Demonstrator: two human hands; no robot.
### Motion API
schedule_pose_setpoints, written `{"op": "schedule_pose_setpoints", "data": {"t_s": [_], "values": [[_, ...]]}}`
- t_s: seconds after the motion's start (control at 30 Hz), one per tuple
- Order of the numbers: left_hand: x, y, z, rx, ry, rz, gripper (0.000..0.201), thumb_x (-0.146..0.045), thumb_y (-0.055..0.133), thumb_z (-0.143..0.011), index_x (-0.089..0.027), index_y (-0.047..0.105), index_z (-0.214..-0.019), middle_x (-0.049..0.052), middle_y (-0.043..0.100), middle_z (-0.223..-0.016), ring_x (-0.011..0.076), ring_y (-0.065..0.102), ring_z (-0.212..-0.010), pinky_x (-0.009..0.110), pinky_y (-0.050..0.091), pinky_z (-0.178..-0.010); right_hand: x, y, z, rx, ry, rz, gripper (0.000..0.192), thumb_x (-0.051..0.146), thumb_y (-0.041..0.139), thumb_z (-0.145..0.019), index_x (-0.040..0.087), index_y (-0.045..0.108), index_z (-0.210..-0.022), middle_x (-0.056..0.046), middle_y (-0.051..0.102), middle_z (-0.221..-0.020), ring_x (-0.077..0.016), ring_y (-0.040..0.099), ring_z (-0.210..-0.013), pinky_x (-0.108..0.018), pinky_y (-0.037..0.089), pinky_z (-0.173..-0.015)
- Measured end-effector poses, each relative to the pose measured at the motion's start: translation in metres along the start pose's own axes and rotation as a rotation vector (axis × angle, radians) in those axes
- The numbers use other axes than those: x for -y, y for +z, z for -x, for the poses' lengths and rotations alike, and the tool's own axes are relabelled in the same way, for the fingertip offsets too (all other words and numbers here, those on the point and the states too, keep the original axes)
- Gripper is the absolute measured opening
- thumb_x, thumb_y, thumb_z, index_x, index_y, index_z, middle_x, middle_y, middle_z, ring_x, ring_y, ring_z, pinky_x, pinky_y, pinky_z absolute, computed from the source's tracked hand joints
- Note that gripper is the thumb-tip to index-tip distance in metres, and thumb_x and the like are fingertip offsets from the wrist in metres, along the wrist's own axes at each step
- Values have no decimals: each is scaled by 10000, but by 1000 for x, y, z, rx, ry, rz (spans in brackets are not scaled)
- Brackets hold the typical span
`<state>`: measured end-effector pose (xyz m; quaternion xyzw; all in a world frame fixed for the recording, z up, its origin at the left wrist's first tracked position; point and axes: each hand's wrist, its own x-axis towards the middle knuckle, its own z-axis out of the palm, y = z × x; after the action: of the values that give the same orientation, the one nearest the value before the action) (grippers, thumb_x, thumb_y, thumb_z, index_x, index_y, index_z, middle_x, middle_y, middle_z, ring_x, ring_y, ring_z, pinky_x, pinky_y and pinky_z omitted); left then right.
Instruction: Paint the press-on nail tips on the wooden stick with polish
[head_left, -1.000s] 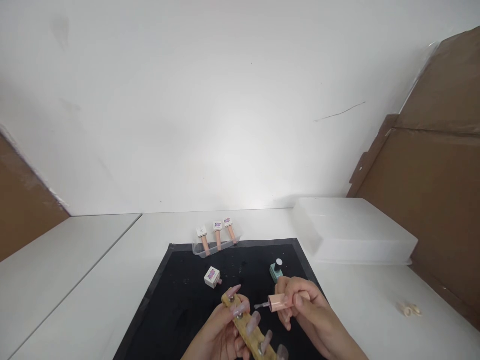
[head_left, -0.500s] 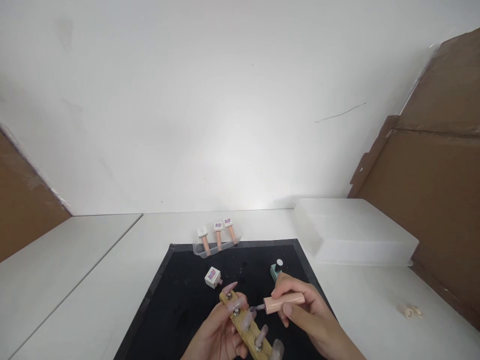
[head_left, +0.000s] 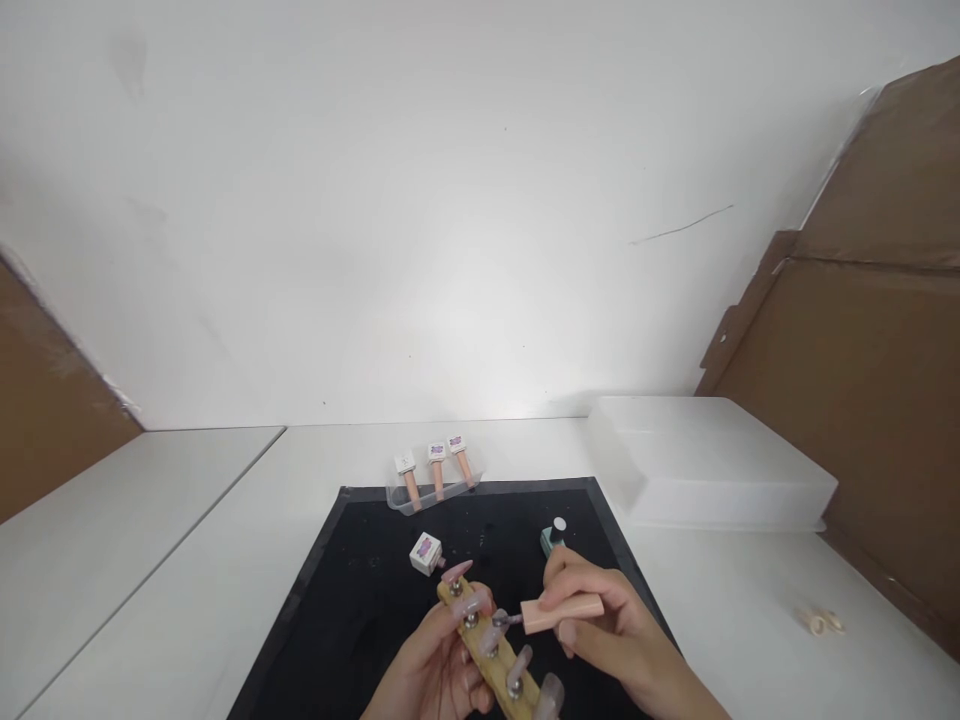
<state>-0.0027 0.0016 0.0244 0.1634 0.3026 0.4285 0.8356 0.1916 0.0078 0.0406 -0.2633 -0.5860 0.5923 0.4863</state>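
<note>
Wooden nail holder [head_left: 491, 650] was gripped in my left hand [head_left: 435, 675] over the black mat [head_left: 352, 600], right hand [head_left: 607, 640] pinching the polish brush [head_left: 559, 612] mid-coat; next nail probably needed a steady stroke.

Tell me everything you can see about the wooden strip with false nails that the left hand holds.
The light wooden strip with false nails is a narrow, pale brown bar, tilted from upper left to lower right above the black mat. Small round metal studs sit along it, and pale pink, glossy false nails stand out beside them. Its lower end runs off the picture's bottom edge. The left hand grips it from below. The brush tip of the peach-coloured cap, held in the right hand, meets one nail near the middle.
</note>
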Motion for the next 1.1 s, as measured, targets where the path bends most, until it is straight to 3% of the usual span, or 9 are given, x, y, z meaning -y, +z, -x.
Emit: {"op": "schedule_pose_setpoints", "data": {"t_s": [0.33, 0.6, 0.77, 0.93, 1.1], "values": [[-2, 4, 1, -11, -9, 28, 148, -260, 689, -712, -121, 666, -760, -34, 558, -548, 15, 415, -379, 131, 352, -395, 0, -2, -1, 11, -82, 33, 132, 235, 669, -778, 284, 734, -882, 6, 463, -753, -118, 420, -638, -252, 320, -563], [-1, 0, -2, 36, -18, 58, 168, -257, 685, -711, -109, 669, -789, -25, 556, -584, 13, 405, -391, 136, 353, -402, -7, -3, -3, 38, -101, -119, 185, 323, 651, -801, 338, 718, -974, -11, 522, -743, -108, 458, -588, -214, 392, -470], [0, -1, -3, 55, -16, 26, 165, -271, 699, -696, -130, 650, -766, -42, 541, -582, 13, 402, -392, 136, 346, -400, -8, -2, -4, -27, -97, -84, 138, 329, 648, -800, 301, 738, -902, -5, 510, -756, -83, 473, -540, -211, 415, -459], [2, 1, -2, 0, -5, -7, 193, -293, 713, -685, -135, 640, -769, -51, 531, -559, 17, 425, -382, 133, 359, -394, -11, -2, -3, -145, -42, -35, 127, 309, 665, -784, 277, 738, -883, -5, 524, -756, -86, 476, -523, -217, 411, -440], [2, 3, -2, -14, -10, -12, 196, -287, 733, -662, -142, 641, -758, -57, 532, -534, 21, 419, -369, 136, 370, -389, -10, -1, -3, -150, 13, 3, 169, 332, 683, -759, 263, 732, -905, -19, 537, -781, -109, 475, -572, -217, 411, -448]]}}
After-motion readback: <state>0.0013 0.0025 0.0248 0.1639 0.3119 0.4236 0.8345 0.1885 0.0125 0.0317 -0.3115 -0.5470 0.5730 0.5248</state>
